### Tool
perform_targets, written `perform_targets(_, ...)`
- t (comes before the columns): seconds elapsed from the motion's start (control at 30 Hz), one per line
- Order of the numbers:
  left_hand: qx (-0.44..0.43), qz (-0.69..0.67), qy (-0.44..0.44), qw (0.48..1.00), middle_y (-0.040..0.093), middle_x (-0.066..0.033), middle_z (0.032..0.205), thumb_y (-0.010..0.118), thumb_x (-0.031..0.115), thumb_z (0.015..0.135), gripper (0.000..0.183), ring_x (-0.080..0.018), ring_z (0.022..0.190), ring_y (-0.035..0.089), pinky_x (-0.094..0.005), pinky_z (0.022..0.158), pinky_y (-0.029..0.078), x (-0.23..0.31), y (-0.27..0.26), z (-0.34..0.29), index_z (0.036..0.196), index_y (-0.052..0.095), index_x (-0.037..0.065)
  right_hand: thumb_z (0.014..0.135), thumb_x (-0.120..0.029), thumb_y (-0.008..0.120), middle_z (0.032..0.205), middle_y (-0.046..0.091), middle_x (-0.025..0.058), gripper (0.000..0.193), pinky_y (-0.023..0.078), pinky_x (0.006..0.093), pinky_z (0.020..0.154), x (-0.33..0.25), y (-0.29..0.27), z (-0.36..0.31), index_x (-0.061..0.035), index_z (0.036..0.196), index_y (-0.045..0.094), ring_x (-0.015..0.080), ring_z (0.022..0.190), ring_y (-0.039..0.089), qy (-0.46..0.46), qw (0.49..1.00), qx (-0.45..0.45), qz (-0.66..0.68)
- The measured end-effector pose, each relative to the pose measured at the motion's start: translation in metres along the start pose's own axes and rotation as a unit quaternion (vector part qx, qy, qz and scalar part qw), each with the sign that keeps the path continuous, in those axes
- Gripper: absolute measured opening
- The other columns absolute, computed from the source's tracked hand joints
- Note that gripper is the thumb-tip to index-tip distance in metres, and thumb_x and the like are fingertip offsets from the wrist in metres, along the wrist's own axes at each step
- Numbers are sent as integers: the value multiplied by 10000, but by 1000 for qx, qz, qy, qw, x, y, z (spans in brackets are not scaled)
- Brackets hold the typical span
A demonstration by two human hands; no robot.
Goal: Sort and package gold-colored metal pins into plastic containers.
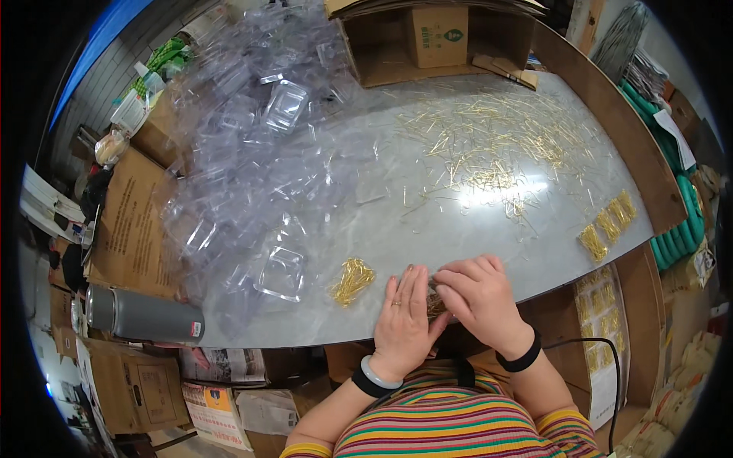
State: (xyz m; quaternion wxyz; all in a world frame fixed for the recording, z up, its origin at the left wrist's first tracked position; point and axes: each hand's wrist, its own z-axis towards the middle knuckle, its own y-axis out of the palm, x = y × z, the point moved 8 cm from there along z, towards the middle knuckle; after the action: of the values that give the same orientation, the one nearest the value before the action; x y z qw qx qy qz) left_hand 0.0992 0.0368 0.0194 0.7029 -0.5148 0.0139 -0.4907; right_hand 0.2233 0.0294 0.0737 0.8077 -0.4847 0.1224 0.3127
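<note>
At the table's near edge, my left hand (pixel 403 327) and my right hand (pixel 479 299) meet around a small clear plastic pack (pixel 434 304) with gold-coloured wire pieces in it, mostly covered by my fingers. The left fingers lie long and together along its left side, with the thumb across its near end. My right thumb and fingertips pinch its far end. Left of my hands rests a loose pile of gold wire hooks (pixel 352 282). Many more gold wire hooks (pixel 496 153) lie scattered over the far right of the grey table (pixel 397 221).
A heap of clear plastic blister shells (pixel 252 153) covers the table's left side, near a grey flask (pixel 145 313). Three filled packs (pixel 608 225) lie at the right edge. A cardboard box (pixel 374 53) stands at the back; a black cable (pixel 613 359) hangs at right.
</note>
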Motion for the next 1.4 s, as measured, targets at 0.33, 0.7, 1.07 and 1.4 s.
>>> perform_targets(0.33,-40,33,-6,999,430,-228,1459,744,282,887,492,-467,1353,414,-549,1124,355,6,-3,7,1276,573,35,850,-52,693,1116,694,120,318,490,417,905,26,-20,-43,-45,1167,672,320,1012,623,91,994,34,59)
perform_targets(0.7,-65,24,-27,997,396,-212,1424,706,219,910,445,-478,1426,284,-558,1142,307,6,-4,10,1267,548,6,821,-97,742,1183,600,159,419,468,440,906,18,-11,-57,-27,1218,627,352,1043,571,99,993,64,-10)
perform_targets(1.07,-109,-18,30,993,401,-216,1436,681,176,916,463,-436,1432,314,-545,1168,311,8,6,14,1299,519,-26,856,-175,748,1335,594,157,576,331,542,1112,10,-1,-60,-25,1371,536,378,1274,526,53,998,19,-21)
perform_targets(1.4,-104,18,44,993,405,-222,1434,673,134,910,547,-454,1399,366,-503,1118,386,11,6,11,1389,470,-35,810,-69,719,1080,660,81,400,419,483,983,15,-8,-53,-71,1204,648,305,1075,576,61,992,85,-69)
